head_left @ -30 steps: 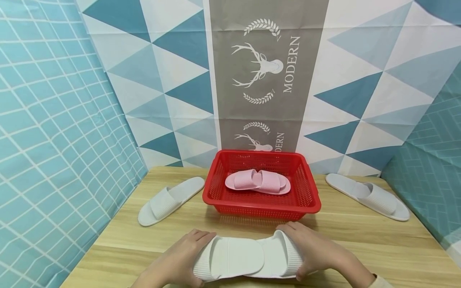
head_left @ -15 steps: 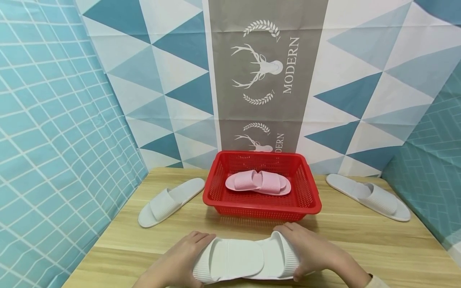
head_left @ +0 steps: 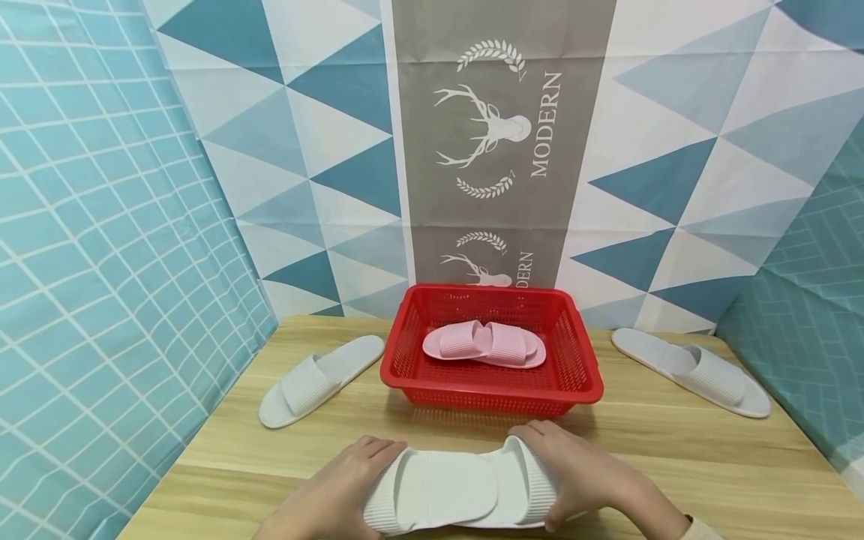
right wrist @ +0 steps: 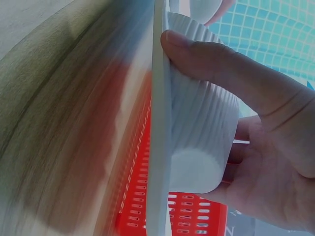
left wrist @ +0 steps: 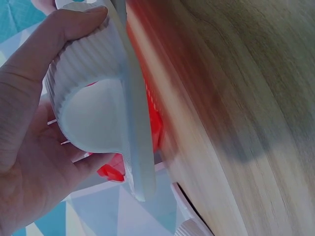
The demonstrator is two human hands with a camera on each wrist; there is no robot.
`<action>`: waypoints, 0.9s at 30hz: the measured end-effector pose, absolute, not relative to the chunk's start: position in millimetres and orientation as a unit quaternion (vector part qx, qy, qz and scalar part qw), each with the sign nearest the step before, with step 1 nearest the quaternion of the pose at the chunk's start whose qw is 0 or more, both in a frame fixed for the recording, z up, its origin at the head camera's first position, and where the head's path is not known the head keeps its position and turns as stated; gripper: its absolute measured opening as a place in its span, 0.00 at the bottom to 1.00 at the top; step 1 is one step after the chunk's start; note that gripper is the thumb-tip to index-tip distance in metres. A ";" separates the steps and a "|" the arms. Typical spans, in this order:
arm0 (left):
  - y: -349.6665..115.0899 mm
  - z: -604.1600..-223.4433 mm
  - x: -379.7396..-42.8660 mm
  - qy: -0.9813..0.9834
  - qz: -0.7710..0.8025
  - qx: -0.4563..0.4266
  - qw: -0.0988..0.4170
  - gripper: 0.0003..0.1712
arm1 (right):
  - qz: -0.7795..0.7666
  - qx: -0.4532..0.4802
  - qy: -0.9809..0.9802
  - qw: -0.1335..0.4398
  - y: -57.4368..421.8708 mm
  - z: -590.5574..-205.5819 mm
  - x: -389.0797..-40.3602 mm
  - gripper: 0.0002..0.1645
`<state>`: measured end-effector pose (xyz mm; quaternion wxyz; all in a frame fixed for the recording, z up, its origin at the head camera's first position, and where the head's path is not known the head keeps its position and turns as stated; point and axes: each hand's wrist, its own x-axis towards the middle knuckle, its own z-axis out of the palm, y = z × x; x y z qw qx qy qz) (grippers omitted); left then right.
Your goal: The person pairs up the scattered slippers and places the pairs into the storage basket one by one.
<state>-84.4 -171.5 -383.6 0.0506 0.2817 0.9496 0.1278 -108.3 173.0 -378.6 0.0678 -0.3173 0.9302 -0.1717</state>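
Note:
My left hand [head_left: 340, 487] grips a white slipper [head_left: 445, 486] by its ribbed strap; the left wrist view shows the thumb along the strap's edge and the fingers around its far side. A second white slipper [head_left: 514, 484] is held by the strap in my right hand [head_left: 582, 469], thumb against the ribs in the right wrist view. The heels overlap, the left one lying over the right one, toes pointing outward. In both wrist views the soles [left wrist: 140, 147] stand on edge beside the wooden surface.
Just beyond the hands stands a red perforated basket [head_left: 493, 397] with a pair of pink slippers [head_left: 509, 343] inside. Single white slippers lie at the left [head_left: 310, 384] and right [head_left: 717, 376] of the wooden table [head_left: 223, 472]. Patterned sheets [head_left: 324, 150] rise behind and beside it.
My right hand has shifted slightly left with its slipper, so the heels overlap a little more. My left hand has hardly moved.

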 end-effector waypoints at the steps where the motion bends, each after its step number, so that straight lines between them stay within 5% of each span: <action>1: -171.4 -383.8 -84.4 0.950 0.130 0.280 0.053 0.57 | -0.173 -0.315 0.931 0.072 172.8 -378.9 -108.2 0.59; 27: -167.7 -382.7 -86.7 0.945 0.118 0.302 0.041 0.54 | -0.173 -0.328 0.927 0.061 165.5 -378.0 -106.6 0.58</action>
